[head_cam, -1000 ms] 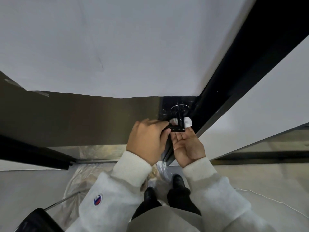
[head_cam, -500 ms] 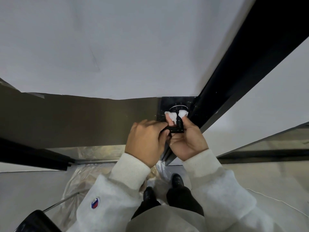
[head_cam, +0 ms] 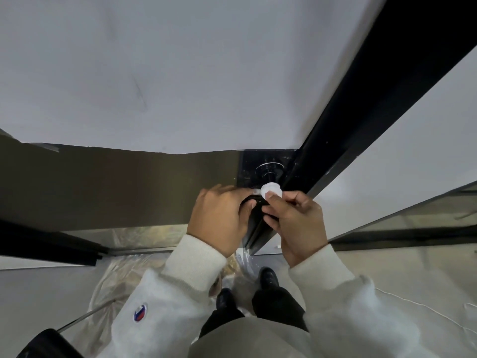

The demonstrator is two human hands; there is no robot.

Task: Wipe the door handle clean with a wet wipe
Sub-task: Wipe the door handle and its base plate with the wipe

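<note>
We see the black metal handle at the door edge, mostly hidden between our hands. Our right hand pinches a bunched white wipe against its top; our left hand closes around its lever. Its round glossy base sits just above.

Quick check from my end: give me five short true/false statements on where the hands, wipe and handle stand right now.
1. The right hand presses the white wipe against the door handle. True.
2. The left hand hangs free at the person's side. False: it is up at the handle, beside the right hand.
3. The wipe lies on the floor. False: it is bunched at the handle, under the right hand's fingers.
4. The handle and its round base are black. True.
5. Both sleeves are black. False: they are pale.
</note>
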